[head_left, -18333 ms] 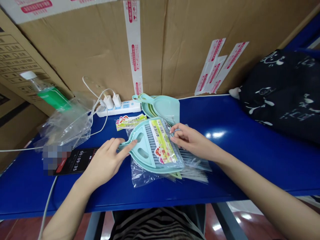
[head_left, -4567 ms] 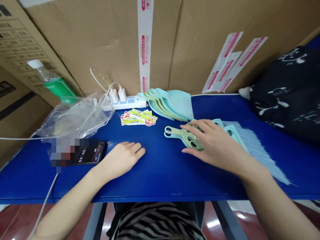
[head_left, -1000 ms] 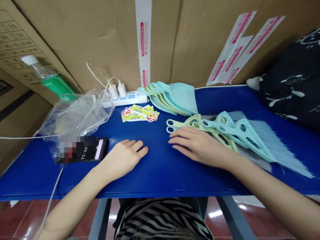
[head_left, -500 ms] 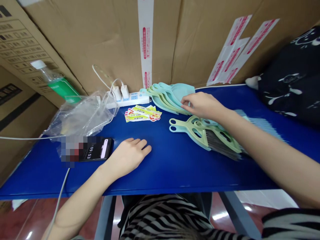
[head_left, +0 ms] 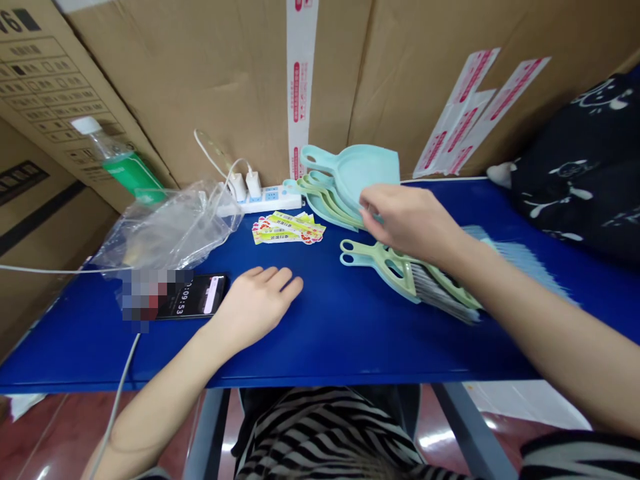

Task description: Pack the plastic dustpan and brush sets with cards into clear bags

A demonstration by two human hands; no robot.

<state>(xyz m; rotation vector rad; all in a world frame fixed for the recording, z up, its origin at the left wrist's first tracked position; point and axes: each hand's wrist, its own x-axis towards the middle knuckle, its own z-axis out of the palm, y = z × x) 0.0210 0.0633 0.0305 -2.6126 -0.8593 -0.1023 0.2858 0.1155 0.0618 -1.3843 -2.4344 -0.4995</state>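
Note:
My right hand (head_left: 410, 223) grips the lower edge of a pale aqua plastic dustpan (head_left: 357, 175), which is raised and tilted off a stack of pale green and aqua dustpans (head_left: 325, 205). Below my right wrist lie overlapping hand brushes with pale green handles (head_left: 387, 267) and dark bristles, with aqua-bristled brushes (head_left: 520, 253) partly hidden beneath. My left hand (head_left: 257, 307) rests flat on the blue table (head_left: 320, 353), fingers apart, holding nothing, beside a black phone (head_left: 200, 297) showing a timer.
Yellow printed labels (head_left: 289, 229) lie behind my left hand. Farther back are a white power strip (head_left: 263, 202) with chargers, a crumpled clear plastic bag (head_left: 170, 227) and a water bottle (head_left: 120, 160). Cardboard boxes (head_left: 200, 87) form the back wall. A black patterned bag (head_left: 570, 153) sits at right.
My right hand has moved from the brushes to the dustpan stack, and the top aqua dustpan has risen off it. The brushes now lie in a tighter pile. My left hand has stayed still.

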